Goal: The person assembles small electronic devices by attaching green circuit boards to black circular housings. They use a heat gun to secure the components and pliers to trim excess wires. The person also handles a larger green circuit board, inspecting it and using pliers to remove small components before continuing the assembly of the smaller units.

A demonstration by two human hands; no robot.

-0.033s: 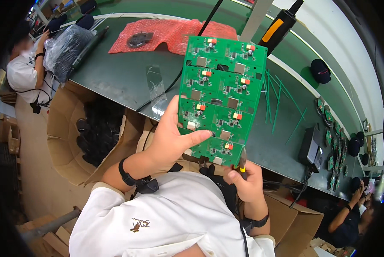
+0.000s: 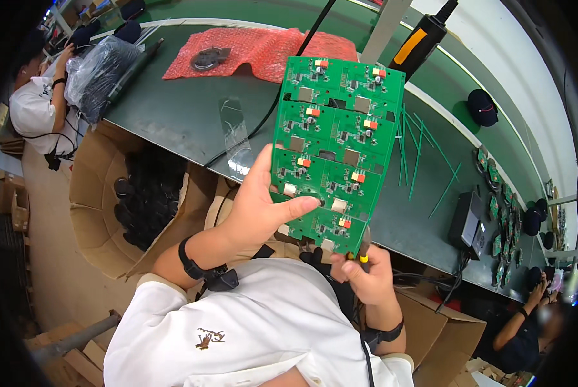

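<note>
A green circuit board panel (image 2: pixel 331 151), made up of several joined boards with silver, white and red-and-yellow parts, is held up over the near edge of the bench. My left hand (image 2: pixel 253 200) grips its lower left side, with the thumb across the front and the other fingers hidden behind. At the lower right corner, my right hand (image 2: pixel 369 274) is closed around pliers (image 2: pixel 365 248) with yellow-and-dark handles. Their metal jaws stand upright along the panel's right edge; whether they pinch it I cannot tell.
Thin green strips (image 2: pixel 420 151) and many small boards (image 2: pixel 509 219) lie to the right on the bench, near a black device (image 2: pixel 469 222). Red bubble wrap (image 2: pixel 256 51) lies behind. A cardboard box (image 2: pixel 95 193) holds black round parts at left. Co-workers sit on both sides.
The panel has shifted very slightly right and down. My right hand and the pliers have moved slightly left and down along its lower right corner.
</note>
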